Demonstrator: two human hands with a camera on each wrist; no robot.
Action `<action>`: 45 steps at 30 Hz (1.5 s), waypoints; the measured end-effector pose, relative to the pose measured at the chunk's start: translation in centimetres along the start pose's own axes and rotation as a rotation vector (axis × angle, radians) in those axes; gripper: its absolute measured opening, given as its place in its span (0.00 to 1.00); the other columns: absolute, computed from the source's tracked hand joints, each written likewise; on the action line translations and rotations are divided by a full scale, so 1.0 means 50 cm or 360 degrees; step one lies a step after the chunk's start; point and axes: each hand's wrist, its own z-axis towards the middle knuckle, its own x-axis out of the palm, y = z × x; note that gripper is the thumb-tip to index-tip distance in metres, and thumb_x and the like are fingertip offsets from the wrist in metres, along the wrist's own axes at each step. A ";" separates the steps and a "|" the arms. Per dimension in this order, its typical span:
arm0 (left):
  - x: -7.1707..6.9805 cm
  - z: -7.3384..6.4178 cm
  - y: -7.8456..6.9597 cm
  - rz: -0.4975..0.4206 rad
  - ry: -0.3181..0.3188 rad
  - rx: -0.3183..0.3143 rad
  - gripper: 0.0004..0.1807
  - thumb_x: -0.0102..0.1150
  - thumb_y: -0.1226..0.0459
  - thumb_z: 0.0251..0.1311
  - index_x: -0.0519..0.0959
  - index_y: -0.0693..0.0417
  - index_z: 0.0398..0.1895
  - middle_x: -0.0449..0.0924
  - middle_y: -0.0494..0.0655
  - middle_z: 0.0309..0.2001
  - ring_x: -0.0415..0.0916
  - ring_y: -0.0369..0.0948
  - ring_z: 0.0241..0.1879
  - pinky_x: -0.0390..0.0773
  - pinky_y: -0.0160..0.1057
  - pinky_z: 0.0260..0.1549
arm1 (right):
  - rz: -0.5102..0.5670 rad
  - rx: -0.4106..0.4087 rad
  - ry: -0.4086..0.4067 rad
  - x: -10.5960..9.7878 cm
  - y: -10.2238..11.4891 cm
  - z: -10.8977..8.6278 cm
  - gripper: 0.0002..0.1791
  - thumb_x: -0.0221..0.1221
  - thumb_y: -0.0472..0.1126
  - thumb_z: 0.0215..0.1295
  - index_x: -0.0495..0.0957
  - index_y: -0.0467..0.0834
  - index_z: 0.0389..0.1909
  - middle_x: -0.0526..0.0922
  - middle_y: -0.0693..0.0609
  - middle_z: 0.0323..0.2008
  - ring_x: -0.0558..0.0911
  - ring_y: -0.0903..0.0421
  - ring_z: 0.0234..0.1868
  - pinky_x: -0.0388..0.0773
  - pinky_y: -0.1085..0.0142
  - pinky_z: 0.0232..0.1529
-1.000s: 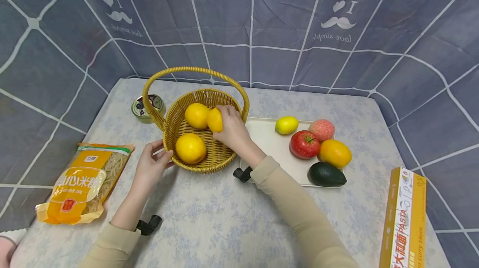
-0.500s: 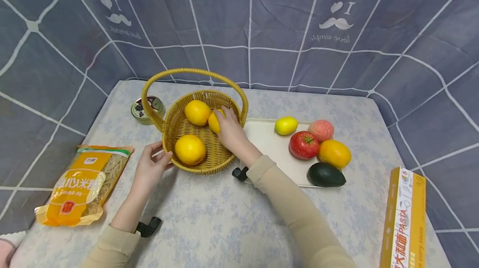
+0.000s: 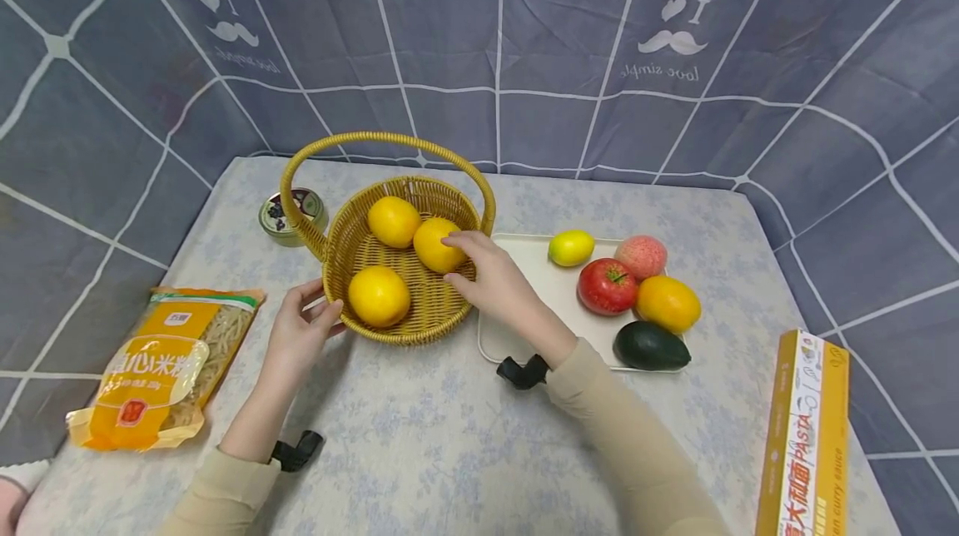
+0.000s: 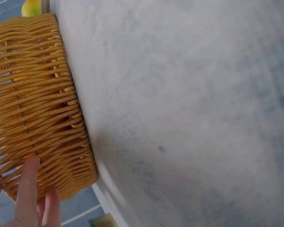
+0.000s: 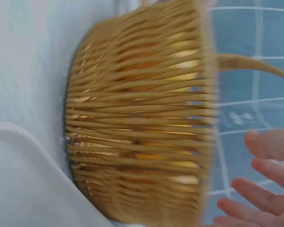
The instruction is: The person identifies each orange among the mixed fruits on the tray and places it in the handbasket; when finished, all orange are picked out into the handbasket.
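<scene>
At left of centre in the head view, my left hand (image 3: 300, 328) pinches the lower-left rim of the wicker basket (image 3: 415, 338), likely to steady it. My right hand (image 3: 500, 285), fingers loosely spread, grips nothing; whether it touches the rightmost yellow fruit (image 3: 434, 245), I cannot tell. That one lies inside with the other two yellow fruits (image 3: 380, 296), the raised wall presumably keeping all three from rolling away.
</scene>
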 end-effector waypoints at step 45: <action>0.004 -0.004 0.001 0.0010 -0.0022 0.0010 0.33 0.46 0.60 0.75 0.48 0.59 0.77 0.54 0.59 0.74 0.64 0.53 0.69 0.82 0.25 0.44 | 0.0165 0.0852 -0.0464 -0.305 -0.279 -0.351 0.36 0.59 0.54 0.69 0.64 0.40 0.71 0.68 0.38 0.68 0.68 0.44 0.66 0.68 0.91 0.50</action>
